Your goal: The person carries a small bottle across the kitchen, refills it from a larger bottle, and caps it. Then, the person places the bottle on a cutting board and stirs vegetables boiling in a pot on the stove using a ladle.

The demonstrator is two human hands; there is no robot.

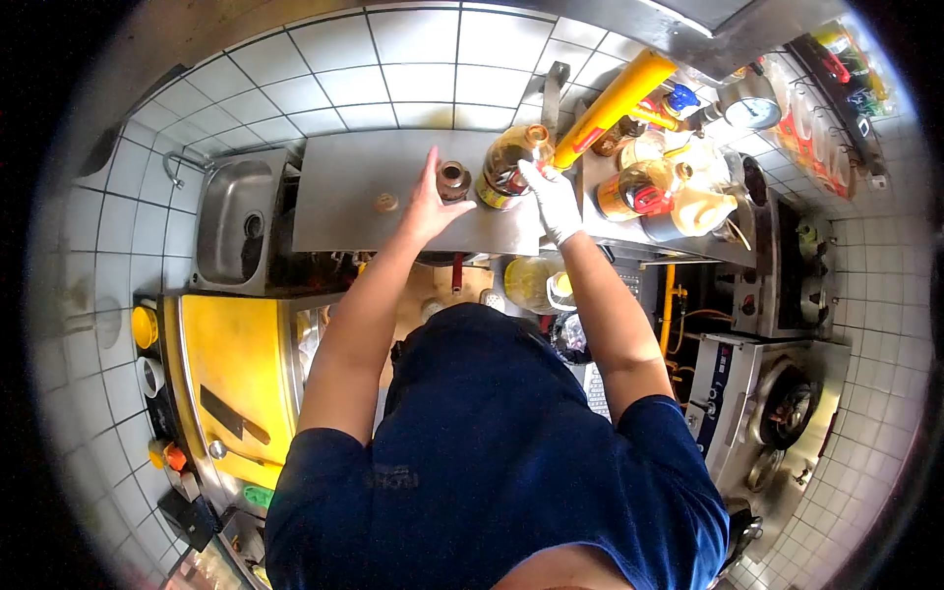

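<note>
On the steel counter (pixel 344 177), my left hand (pixel 430 208) is spread beside a small dark open-topped bottle (pixel 452 181), thumb and fingers apart around its left side. Whether the fingers touch it I cannot tell. My right hand (pixel 553 197), in a whitish glove, is closed on the side of a large clear jug (pixel 501 169) with dark contents and a coloured label. The jug stands just right of the small bottle, its brown mouth facing up. A small round tan cap (pixel 385 202) lies on the counter left of my left hand.
A steel sink (pixel 234 221) is at the left. Below it, a cleaver (pixel 222 411) lies on a yellow board (pixel 197 344). A thick yellow pipe (pixel 615 108) slants behind the jug. More jugs (pixel 700 208) stand at the right, near a stove (pixel 787 403).
</note>
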